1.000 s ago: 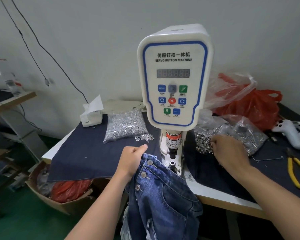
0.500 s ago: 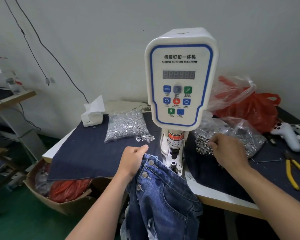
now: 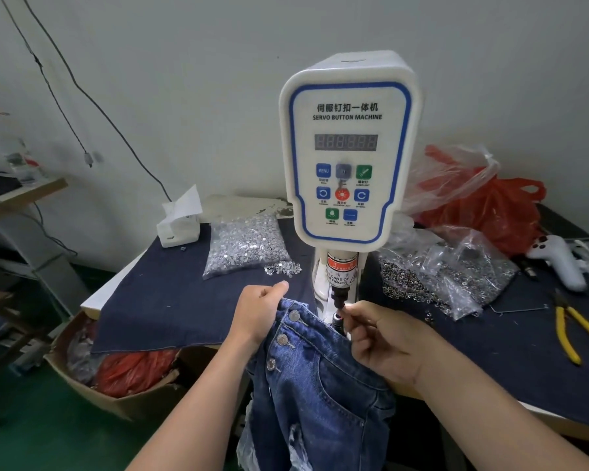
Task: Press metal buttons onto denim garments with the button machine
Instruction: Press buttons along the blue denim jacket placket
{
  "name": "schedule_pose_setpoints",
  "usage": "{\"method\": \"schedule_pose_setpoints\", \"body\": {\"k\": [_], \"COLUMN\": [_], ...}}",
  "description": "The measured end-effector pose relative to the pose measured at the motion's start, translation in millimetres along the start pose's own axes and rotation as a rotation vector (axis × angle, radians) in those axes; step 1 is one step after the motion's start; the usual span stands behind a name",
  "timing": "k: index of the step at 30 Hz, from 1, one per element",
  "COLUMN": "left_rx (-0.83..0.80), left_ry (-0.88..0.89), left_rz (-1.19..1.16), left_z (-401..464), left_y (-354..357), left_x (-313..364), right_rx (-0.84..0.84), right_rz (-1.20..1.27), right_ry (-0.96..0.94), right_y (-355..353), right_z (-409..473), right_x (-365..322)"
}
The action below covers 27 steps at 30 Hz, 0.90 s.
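The left hand (image 3: 259, 309) is curled into a fist round the waistband edge of the faded blue denim garment (image 3: 315, 385), thumb on top, bunching the stiff cloth; the right hand (image 3: 383, 338) has finger and thumb pinched together at the narrow gap under the machine's black plunger, seemingly on a small metal piece too tiny to make out, its other fingers folded; the garment hangs off the table's front edge between both forearms, with three round dull-silver buttons (image 3: 282, 339) in a line down its fly, a curved pocket seam and frayed pale rips lower down; directly behind the hands stands the white plastic servo button machine (image 3: 349, 147), a rounded box head with a blue outline, a dark digit display and coloured square keys, on a slim neck bearing a red warning label; a dark navy cloth (image 3: 170, 300) covers the tabletop; to the left lies a clear bag of shiny flat silver studs (image 3: 247, 244), some spilled beside it, and a white tissue box (image 3: 177, 227); to the right, crinkled clear bags of dark metal rings (image 3: 436, 275), a red plastic bag (image 3: 490, 209), a white handheld controller (image 3: 560, 261) and yellow-handled pliers (image 3: 572, 331); a cardboard box (image 3: 116, 399) holding red plastic sits on the green floor below.
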<state>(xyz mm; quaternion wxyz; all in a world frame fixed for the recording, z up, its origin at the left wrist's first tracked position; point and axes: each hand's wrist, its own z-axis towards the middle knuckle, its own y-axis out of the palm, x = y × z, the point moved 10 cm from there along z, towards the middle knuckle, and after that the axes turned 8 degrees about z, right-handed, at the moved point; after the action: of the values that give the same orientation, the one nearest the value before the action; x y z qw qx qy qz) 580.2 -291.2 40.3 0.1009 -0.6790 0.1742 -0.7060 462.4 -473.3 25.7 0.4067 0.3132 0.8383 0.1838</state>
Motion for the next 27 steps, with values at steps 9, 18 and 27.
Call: {"method": "schedule_pose_setpoints", "body": {"k": [9,18,27], "left_rx": [0.005,0.012,0.005], "left_ry": [0.004,0.010,-0.012], "left_rz": [0.010,0.007,0.007], "left_z": [0.7,-0.1,-1.8], "left_y": [-0.9,-1.1,-0.9], "left_x": [-1.6,0.0,1.1], "right_rx": [-0.039,-0.026,-0.019], "right_rz": [0.107,0.076,0.079], "right_ry": [0.020,-0.043,-0.045], "right_y": [3.3,6.3,6.3], "right_z": [0.4,-2.5,-5.4], "right_x": [2.9,-2.5,-1.1]}}
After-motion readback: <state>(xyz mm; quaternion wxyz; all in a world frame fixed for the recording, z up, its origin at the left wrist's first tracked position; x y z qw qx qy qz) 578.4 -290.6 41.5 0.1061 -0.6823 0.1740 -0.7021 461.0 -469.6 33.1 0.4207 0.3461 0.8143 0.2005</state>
